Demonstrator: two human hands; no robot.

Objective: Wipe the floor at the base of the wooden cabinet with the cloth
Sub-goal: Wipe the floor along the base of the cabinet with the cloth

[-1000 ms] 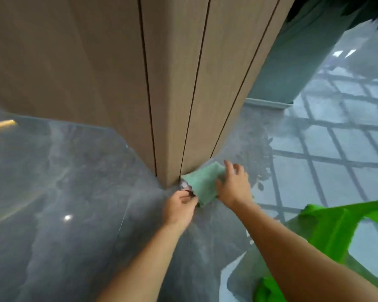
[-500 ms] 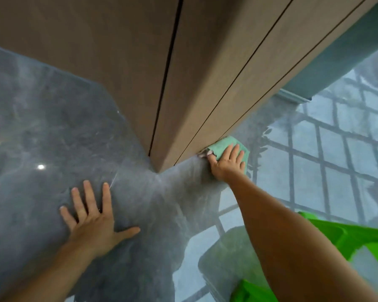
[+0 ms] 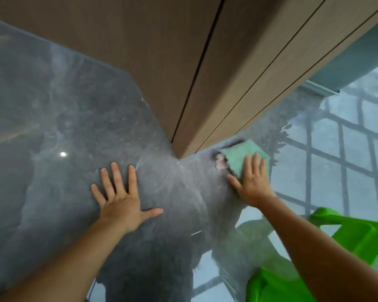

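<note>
Glossy grey marbled floor [image 3: 52, 131] across most of the view, mirroring a gridded window on the right side and a small spot of light toward the left. Wooden cabinet [image 3: 205, 62] rising from the floor at the top, light brown panels split by thin dark seams, its corner meeting the floor near the middle of the view. Pale teal wall [image 3: 358, 62] with a skirting strip beyond the cabinet, upper right. Bright green plastic object [image 3: 358, 240] at the lower right, partly cut off by the frame, kind not clear. Two bare forearms reaching in from the bottom edge. Left hand [image 3: 122, 203] flat on the floor just before the cabinet corner, fingers spread, thumb out to the right, holding nothing. Right hand [image 3: 252, 184] also flat and unclenched, palm pressed down on the cloth, fingers extended over it. Green cloth [image 3: 240, 155] lying on the floor just beside the cabinet base, right of the corner, far edge near the bottom of the panel. Small blurred pinkish-dark patch [image 3: 219, 161] at the cloth's left edge, nature not discernible.
</note>
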